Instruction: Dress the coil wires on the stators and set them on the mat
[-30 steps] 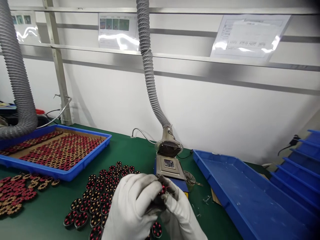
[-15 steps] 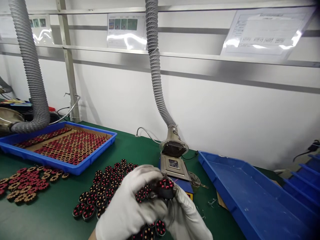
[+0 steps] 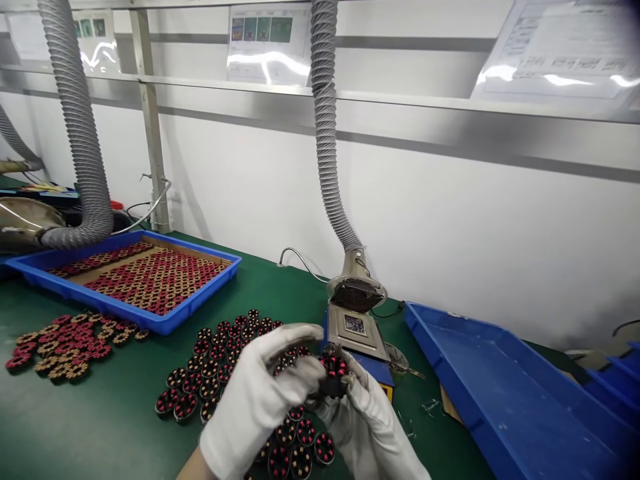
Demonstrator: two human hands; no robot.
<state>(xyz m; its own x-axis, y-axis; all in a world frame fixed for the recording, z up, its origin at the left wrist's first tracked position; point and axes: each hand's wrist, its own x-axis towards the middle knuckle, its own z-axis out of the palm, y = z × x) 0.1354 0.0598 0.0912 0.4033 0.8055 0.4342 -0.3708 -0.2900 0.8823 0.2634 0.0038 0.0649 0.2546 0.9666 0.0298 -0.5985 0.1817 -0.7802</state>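
Centrally, two hands in white gloves meet over a green tabletop (image 3: 120, 420), near the viewer. The right hand (image 3: 373, 417) grasps a small, round black piece with red segments around its top (image 3: 334, 383), its fingers and thumb closed at the right side of the piece. The left hand (image 3: 265, 393) is just left of it, the forefinger stretched out above and the other fingers bent toward the piece; they are blurred, so whether they touch it cannot be told.

Beneath and to the left of the hands lies a cluster of round black-cased pieces (image 3: 186, 407), some with red segments, others with tan ones. Farther left is a loose patch of flat, flower-shaped red and tan rings (image 3: 65, 347). Beyond that patch, a shallow blue plastic tray (image 3: 165, 325) holds many similar rings in close rows on brown board.

Just beyond the hands sits a low device with a square metal top (image 3: 367, 340) and a small silvery window. A round metal hood (image 3: 356, 267) is above its far edge, joined to a ribbed gray hose (image 3: 325, 127) coming down in front of the white wall (image 3: 450, 233). A thicker ribbed gray hose (image 3: 80, 120) hangs at the far left. On the right, a large blue plastic tray (image 3: 530, 400) lies at a slant, with more blue trays (image 3: 613, 390) at the right edge.
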